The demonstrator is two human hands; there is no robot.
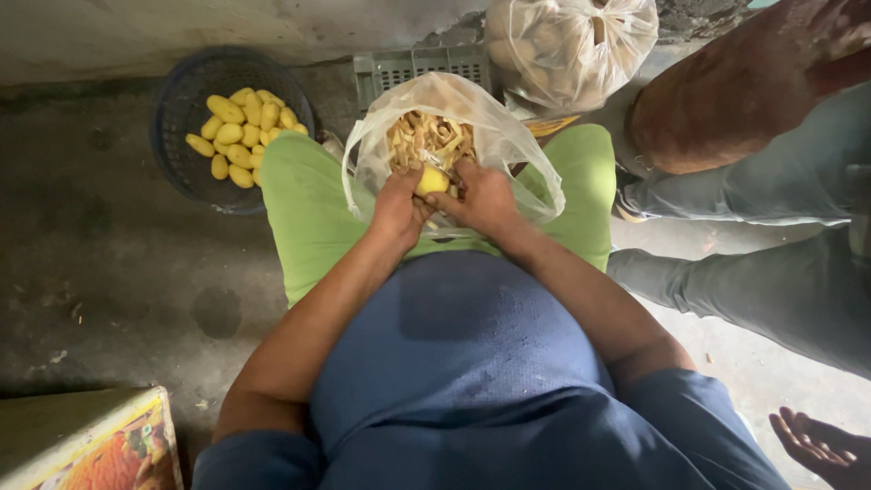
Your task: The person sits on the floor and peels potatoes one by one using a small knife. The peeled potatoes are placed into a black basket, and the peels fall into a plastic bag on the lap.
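Note:
My left hand (397,207) grips a peeled yellow potato (432,181) over a clear plastic bag (508,145) that rests between my knees on green trousers. My right hand (481,198) is closed beside the potato and holds a small metal blade (436,164) against it. The bag holds a heap of pale cut strips (426,136). A dark round basket (181,118) with several peeled yellow potatoes (240,132) stands on the floor to my left.
Another person sits at the right in grey trousers (771,272), with an open palm (821,445) at the lower right. A second plastic bag (567,45) and a grey crate (399,68) lie behind. A printed box (100,445) sits at the lower left on concrete floor.

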